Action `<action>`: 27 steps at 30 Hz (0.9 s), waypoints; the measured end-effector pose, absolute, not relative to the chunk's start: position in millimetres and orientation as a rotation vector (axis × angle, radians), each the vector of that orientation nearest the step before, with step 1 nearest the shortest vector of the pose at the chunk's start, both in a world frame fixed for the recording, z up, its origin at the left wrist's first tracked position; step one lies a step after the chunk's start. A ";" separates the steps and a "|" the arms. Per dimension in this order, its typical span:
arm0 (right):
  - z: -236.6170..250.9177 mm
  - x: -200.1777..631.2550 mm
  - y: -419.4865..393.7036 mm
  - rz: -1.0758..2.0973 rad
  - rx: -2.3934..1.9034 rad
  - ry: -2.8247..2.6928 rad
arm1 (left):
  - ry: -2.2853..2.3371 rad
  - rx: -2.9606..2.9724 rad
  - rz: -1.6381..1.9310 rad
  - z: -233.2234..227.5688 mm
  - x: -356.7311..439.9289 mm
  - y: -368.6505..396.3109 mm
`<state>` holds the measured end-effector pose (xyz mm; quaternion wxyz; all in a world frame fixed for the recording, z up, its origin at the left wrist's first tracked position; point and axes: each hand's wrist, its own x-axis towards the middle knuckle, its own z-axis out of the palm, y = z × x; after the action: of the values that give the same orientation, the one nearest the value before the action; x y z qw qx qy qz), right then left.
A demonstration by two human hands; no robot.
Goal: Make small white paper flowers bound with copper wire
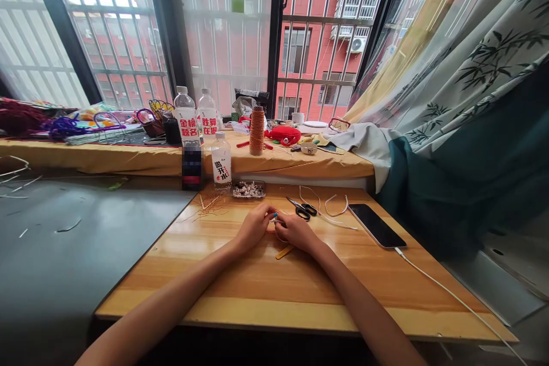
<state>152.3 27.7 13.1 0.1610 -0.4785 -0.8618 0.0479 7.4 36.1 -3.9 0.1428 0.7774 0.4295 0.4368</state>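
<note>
Both of my hands meet over the middle of the wooden table, fingertips pinched together. My left hand (pixel 256 223) is closed, with a small teal-blue spot at its fingertips. Closed as well, my right hand (pixel 295 230) presses against it from the right. A thin cord (pixel 279 237) runs from between the fingers and curls below them; the fingers hide most of what they hold. Just under the right hand lies a yellow ruler-like strip (pixel 283 252). Black-handled scissors (pixel 303 210) rest beyond it, their blades partly open.
White cords (pixel 337 222) and a charging phone (pixel 377 226) lie to the right. Behind my hands are a clear tray of small pieces (pixel 249 189), a water bottle (pixel 222 163) and loose orange thread (pixel 206 204). An orange thread spool (pixel 257 131) stands on the ledge.
</note>
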 end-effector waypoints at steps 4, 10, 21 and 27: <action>14.9 153.1 26.1 -0.066 -1.440 -2.464 | 1.266 2.223 1.252 -6.2 6.5 37.8; 20.4 158.3 26.2 -0.201 -1.528 -2.475 | 1.251 2.188 1.226 -9.9 5.4 41.3; 14.0 158.3 33.8 0.443 -1.252 -2.273 | 1.209 2.080 1.279 -2.7 4.7 40.4; 12.9 155.6 34.8 0.520 -1.176 -2.218 | 1.189 2.164 1.310 -2.4 5.0 37.6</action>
<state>155.6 34.8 12.9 0.2850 -0.4395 -0.8293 0.1944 5.0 37.6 -2.4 0.1722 0.7626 0.4190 0.4618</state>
